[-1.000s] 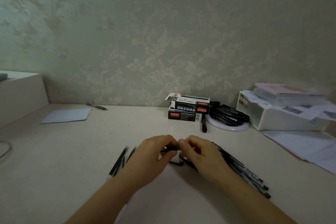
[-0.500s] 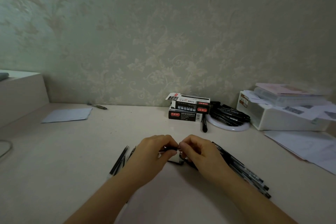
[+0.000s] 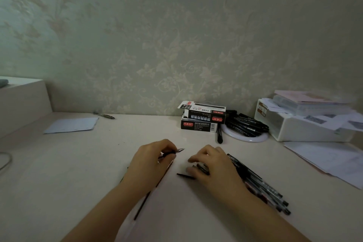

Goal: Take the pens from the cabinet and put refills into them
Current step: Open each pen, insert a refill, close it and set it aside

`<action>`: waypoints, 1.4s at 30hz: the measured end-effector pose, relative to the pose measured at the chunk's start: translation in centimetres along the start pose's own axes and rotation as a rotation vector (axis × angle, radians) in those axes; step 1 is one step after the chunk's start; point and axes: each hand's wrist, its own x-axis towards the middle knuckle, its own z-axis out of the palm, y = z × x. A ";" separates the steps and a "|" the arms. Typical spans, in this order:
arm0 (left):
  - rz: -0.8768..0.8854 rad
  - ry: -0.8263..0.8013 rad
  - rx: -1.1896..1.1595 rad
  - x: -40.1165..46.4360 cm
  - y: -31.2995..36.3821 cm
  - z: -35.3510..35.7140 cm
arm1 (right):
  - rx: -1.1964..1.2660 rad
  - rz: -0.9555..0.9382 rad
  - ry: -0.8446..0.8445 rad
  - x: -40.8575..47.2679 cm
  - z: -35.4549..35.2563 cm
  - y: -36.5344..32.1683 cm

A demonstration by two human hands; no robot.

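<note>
Pinching a slim metal-tipped pen (image 3: 172,152), the left hand (image 3: 151,161) hovers.

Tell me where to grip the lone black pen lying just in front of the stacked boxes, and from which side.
Pinch the black pen at mid-barrel from above. It lies flat on the desk, pointing roughly toward the person. The stacked boxes and the white dish crowd its far end, while the near end is probably easiest for the right hand.

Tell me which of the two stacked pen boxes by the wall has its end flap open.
The upper box, lying askew on the lower box: its white flap sticks out at the left end, while the lower one's ends look shut.
</note>
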 end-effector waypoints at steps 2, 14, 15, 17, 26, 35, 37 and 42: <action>-0.016 -0.026 0.004 -0.1 -0.2 0.2 | -0.126 -0.048 -0.083 -0.1 0.6 -0.2; 0.027 -0.146 0.048 -0.2 -0.2 0.2 | 0.171 0.011 0.082 0.0 -0.2 0.2; 0.033 -0.158 0.046 -0.2 -0.1 0.2 | 0.182 0.004 0.084 0.1 -0.1 0.2; 0.057 -0.167 0.050 -0.2 0.0 0.2 | 0.210 -0.026 0.086 0.1 -0.1 0.1; 0.017 -0.140 -0.099 -0.3 0.7 0.5 | 0.570 0.118 0.017 -0.1 -0.4 -0.3; 0.045 -0.193 -0.059 0.0 1.2 0.3 | 0.656 0.193 -0.047 -0.2 -0.8 -0.2; 0.053 -0.188 -0.052 0.0 1.3 0.3 | 0.668 0.186 -0.044 -0.3 -0.8 -0.1; 0.050 -0.143 -0.070 -0.2 1.4 0.4 | 0.677 0.149 -0.036 -0.1 -0.9 -0.2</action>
